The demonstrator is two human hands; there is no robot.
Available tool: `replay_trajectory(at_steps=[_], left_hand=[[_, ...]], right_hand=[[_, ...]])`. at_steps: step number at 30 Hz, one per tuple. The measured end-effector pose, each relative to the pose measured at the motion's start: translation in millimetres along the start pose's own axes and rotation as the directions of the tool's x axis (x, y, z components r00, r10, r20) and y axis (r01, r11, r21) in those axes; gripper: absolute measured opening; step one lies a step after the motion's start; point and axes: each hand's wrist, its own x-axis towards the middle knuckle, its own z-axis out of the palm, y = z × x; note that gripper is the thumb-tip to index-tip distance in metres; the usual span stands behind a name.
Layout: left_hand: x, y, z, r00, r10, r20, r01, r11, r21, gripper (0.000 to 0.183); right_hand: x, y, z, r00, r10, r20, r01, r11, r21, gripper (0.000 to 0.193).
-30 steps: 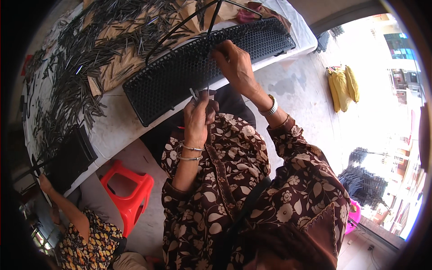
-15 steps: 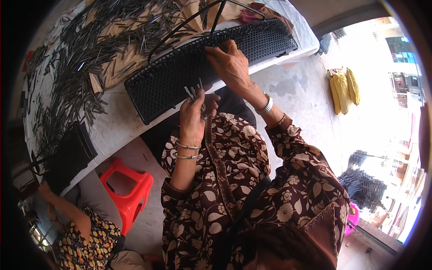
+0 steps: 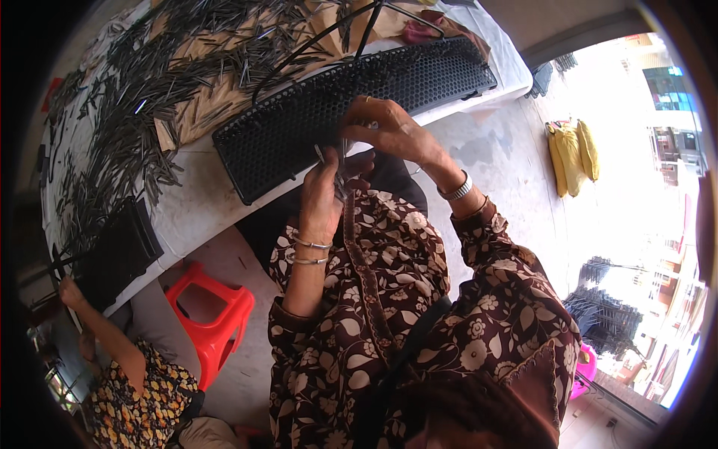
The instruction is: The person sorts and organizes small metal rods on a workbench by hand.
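My left hand (image 3: 323,196) is closed round a small bunch of thin grey strips (image 3: 320,154), which stick up past the thumb. Just above it, my right hand (image 3: 389,129) has come down to the same bunch, its thumb and finger pinched at the upper ends of the strips. Behind both hands lies a long black panel (image 3: 277,138) full of round holes, along the table's near edge. A bent black wire frame (image 3: 314,41) rises from its far side.
Loose dark strips (image 3: 149,82) are heaped on brown cardboard over the white-covered table (image 3: 200,196). At the lower left a co-worker's arm (image 3: 112,337) reaches to another black panel (image 3: 120,251). A red stool (image 3: 239,322) stands between us; yellow sacks (image 3: 574,159) lie at right.
My right hand has moved from the perforated panel down toward me, to the strips in my left hand. The co-worker's arm has shifted slightly upward.
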Motion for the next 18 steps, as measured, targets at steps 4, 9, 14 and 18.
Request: replay_trajectory(at_steps=[4, 9, 14, 18], left_hand=[[3.3, 2.7, -1.3, 1.0, 0.022, 0.0, -0.022, 0.995, -0.1, 0.038], [15.5, 2.0, -22.1, 0.998, -0.02, -0.053, 0.005, 0.966, -0.258, 0.032], [13.8, 0.2, -14.2, 0.993, 0.023, -0.118, -0.025, 1.0, -0.018, 0.025], [3.2, 5.4, -2.6, 0.997, 0.072, -0.039, -0.068, 0.993, 0.094, 0.022]], right_hand=[[-5.3, -13.8, 12.4, 0.891, -0.401, -0.211, 0.224, 0.795, -0.563, 0.02], [-19.7, -14.3, 33.1, 0.829, -0.558, -0.035, 0.344, 0.559, -0.755, 0.023], [-18.9, -2.2, 25.9, 0.859, -0.463, -0.219, 0.319, 0.819, -0.477, 0.027], [-9.5, -12.1, 16.8, 0.958, 0.152, -0.244, -0.154, 0.988, 0.013, 0.026]])
